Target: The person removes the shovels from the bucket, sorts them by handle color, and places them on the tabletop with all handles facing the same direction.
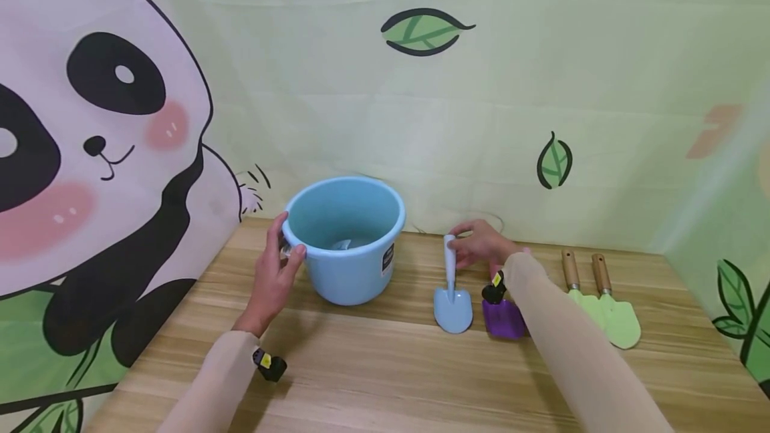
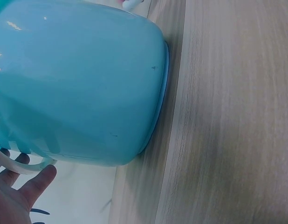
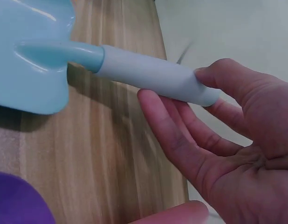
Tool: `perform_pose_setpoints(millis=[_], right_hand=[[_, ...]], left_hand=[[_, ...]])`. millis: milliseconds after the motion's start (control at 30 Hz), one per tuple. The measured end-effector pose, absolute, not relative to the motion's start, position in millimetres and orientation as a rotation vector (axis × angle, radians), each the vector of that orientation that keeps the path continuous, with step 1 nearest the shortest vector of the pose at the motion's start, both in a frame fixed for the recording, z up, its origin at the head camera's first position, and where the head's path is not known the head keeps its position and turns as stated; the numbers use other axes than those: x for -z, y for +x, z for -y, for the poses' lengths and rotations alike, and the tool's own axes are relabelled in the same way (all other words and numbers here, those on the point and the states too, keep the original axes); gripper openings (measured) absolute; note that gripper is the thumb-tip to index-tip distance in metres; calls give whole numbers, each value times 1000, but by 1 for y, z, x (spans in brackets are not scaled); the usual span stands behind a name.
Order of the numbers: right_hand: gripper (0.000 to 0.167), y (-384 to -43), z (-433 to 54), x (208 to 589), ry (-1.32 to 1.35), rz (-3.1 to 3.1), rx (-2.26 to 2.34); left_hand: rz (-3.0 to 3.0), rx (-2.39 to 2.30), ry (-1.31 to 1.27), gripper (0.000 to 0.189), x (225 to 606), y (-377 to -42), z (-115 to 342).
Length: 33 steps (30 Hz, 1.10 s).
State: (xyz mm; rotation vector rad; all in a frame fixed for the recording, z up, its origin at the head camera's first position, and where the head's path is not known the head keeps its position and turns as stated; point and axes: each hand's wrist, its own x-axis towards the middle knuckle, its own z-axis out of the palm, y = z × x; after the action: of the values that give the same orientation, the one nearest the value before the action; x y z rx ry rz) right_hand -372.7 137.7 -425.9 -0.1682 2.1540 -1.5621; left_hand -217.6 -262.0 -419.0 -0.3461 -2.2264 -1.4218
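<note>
A light blue bucket (image 1: 345, 279) stands upright on the wooden table. My left hand (image 1: 272, 280) holds it by its left side, thumb at the rim; in the left wrist view the fingers curl about a whitish loop handle (image 2: 20, 167). To the right, my right hand (image 1: 481, 243) pinches the top of the pale handle of a blue trowel (image 1: 454, 314). The trowel's blade points toward me, and in the right wrist view thumb and fingertips lie on opposite sides of the handle (image 3: 148, 74). A pale patch (image 1: 341, 244) shows on the bucket's inside floor.
Right of the blue trowel lies a purple shovel (image 1: 504, 321) with a pink handle (image 3: 179, 214), partly covered by my right forearm. Farther right are two green trowels (image 1: 622, 325) with wooden handles (image 1: 600, 274). A panda-print cloth backdrop (image 1: 325, 85) rises behind the table.
</note>
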Motion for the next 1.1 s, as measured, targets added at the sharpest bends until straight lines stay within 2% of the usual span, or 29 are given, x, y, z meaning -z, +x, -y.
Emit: perform_pose_setpoints(millis=[233, 633, 1100], right_hand=[[49, -373, -135, 431, -175, -2139, 1513], [39, -371, -126, 432, -83, -2182, 1369], [40, -368, -126, 430, -81, -2195, 1368]], left_hand=[[2226, 1405, -340, 65, 434, -229, 270], [2235, 1390, -336, 65, 432, -228, 270], [2224, 1447, -325, 64, 428, -225, 268]])
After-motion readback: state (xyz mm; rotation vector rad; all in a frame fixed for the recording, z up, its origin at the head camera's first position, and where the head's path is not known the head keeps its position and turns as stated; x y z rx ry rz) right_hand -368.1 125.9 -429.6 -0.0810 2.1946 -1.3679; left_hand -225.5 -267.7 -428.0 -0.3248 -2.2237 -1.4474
